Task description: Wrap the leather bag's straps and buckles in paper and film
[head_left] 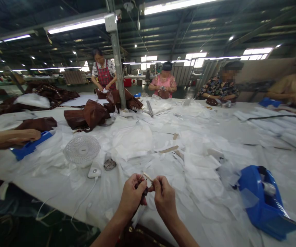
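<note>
The left hand (131,195) is closed around a small, dark brown, shiny piece (145,192), low in the middle of the frame. Its thumb and fingers press on the piece, likely to keep it steady. The right hand (164,195) is just beside it, with its thumb and finger pinched shut on a thin, pale strip (147,176). A tight pinch like that seems good for a small, thin thing. The strip sits between the two hands, but I can't tell if it is joined to the brown piece.

A brown, shiny thing with gold bits (143,236) is at the bottom edge, under the arms. Thin white sheets (132,139) lie messily around the hands and could catch on things. A round white plastic fan (82,149) is to the left, with a white cord (85,199) running down. A big blue plastic tape holder (253,206) takes up room at the lower right.
</note>
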Available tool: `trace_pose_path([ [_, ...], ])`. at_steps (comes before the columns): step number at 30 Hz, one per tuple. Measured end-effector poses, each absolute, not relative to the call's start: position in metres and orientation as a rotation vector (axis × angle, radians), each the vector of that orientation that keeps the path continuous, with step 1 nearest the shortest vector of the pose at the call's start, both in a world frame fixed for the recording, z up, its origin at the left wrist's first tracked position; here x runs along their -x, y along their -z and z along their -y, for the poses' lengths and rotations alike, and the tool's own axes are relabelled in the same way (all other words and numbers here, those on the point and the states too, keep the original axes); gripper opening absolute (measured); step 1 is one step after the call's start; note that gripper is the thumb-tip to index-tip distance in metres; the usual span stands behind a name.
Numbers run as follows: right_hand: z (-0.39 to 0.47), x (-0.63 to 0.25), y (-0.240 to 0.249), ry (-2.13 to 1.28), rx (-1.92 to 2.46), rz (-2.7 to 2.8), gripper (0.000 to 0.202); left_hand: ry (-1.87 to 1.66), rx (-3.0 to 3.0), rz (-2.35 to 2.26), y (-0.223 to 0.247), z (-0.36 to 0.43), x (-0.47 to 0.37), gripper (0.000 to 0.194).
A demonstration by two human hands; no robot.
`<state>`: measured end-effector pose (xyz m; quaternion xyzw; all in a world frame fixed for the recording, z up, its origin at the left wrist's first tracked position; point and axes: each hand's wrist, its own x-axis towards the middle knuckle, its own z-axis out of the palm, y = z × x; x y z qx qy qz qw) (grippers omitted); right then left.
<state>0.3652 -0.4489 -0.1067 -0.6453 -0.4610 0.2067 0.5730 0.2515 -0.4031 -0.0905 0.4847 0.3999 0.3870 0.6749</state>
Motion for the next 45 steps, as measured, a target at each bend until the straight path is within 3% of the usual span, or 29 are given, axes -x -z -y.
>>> trace_pose_path([
  [6, 0.441, -0.348, 0.115, -0.459, 1.473, 0.977, 0.022, -1.007, -0.846, -0.854, 0.098, 0.414, -0.259, 0.031],
  [13, 0.432, -0.357, 0.125, 0.06, 1.438, 1.416, 0.017, -1.115, -0.758, -0.937, 0.104, 0.417, -0.264, 0.035],
  [20, 0.438, -0.35, 0.128, 0.063, 1.376, 1.506, 0.02, -1.173, -0.698, -0.926, 0.105, 0.413, -0.264, 0.04],
  [23, 0.445, -0.342, 0.12, -0.061, 1.398, 1.439, 0.019, -1.113, -0.73, -0.853, 0.104, 0.411, -0.258, 0.046],
  [28, 0.451, -0.348, 0.104, -0.197, 1.428, 1.359, 0.016, -1.107, -0.914, -0.907, 0.101, 0.404, -0.25, 0.037],
  [30, 0.453, -0.352, 0.098, -0.148, 1.415, 1.364, 0.008, -1.101, -0.997, -0.928, 0.098, 0.402, -0.249, 0.035],
  [37, 0.455, -0.361, 0.093, -0.084, 1.366, 1.493, 0.015, -0.886, -1.112, -0.658, 0.078, 0.412, -0.235, 0.029],
  [42, 0.456, -0.36, 0.096, 0.175, 1.432, 1.56, 0.015, -0.711, -1.184, -0.572, 0.08, 0.413, -0.213, 0.047],
  [45, 0.453, -0.357, 0.095, 0.344, 1.406, 1.635, 0.014, -0.708, -1.351, -0.711, 0.083, 0.412, -0.212, 0.036],
])
